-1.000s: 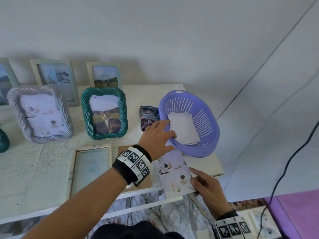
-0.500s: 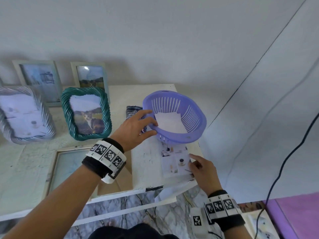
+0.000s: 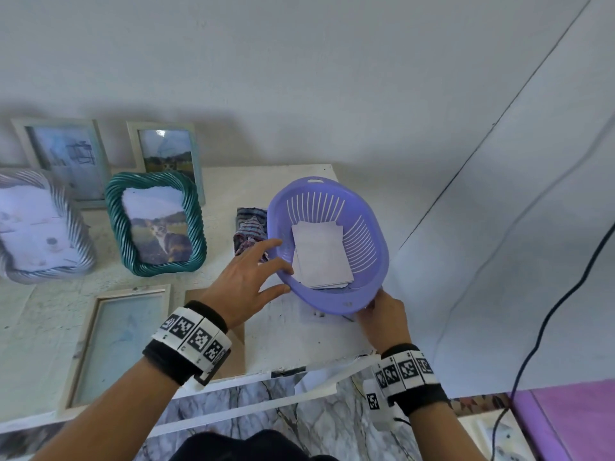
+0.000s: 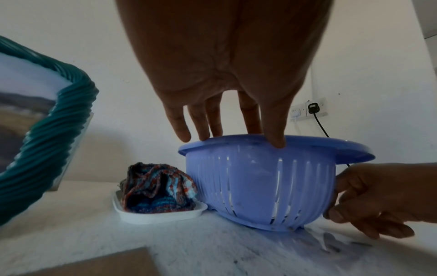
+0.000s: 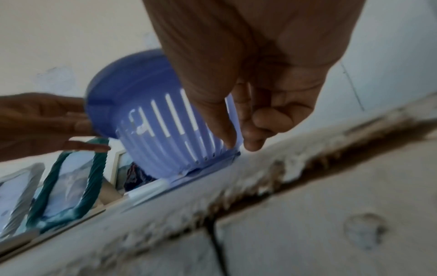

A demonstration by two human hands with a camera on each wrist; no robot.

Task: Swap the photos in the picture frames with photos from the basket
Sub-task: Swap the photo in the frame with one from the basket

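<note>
The purple slotted basket [image 3: 332, 302] [image 4: 255, 179] [image 5: 151, 134] sits tilted at the table's right end, with a stack of white face-down photos [image 3: 321, 254] inside. My left hand [image 3: 253, 277] [image 4: 227, 134] holds its left rim, fingers over the top and thumb on the outer wall. My right hand [image 3: 382, 314] [image 4: 369, 201] [image 5: 243, 145] is curled at the basket's near base. A loose photo [image 3: 316, 315] [image 4: 331, 240] lies mostly under the basket, and I cannot see whether the right fingers still pinch it. An empty wooden frame [image 3: 119, 341] lies flat beside its brown backing board [image 3: 233, 351].
A teal rope frame with a cat photo [image 3: 156, 224] and a grey rope frame [image 3: 36, 227] stand to the left. Two pale frames [image 3: 63, 158] lean on the wall. A crumpled striped cloth in a white tray [image 4: 156, 190] touches the basket's left side. The table's right edge [image 3: 359, 327] is close.
My right hand slid the loose photo away from me and under the basket, which now hides most of it. My left hand moved from above the photo to hold the basket's rim.
</note>
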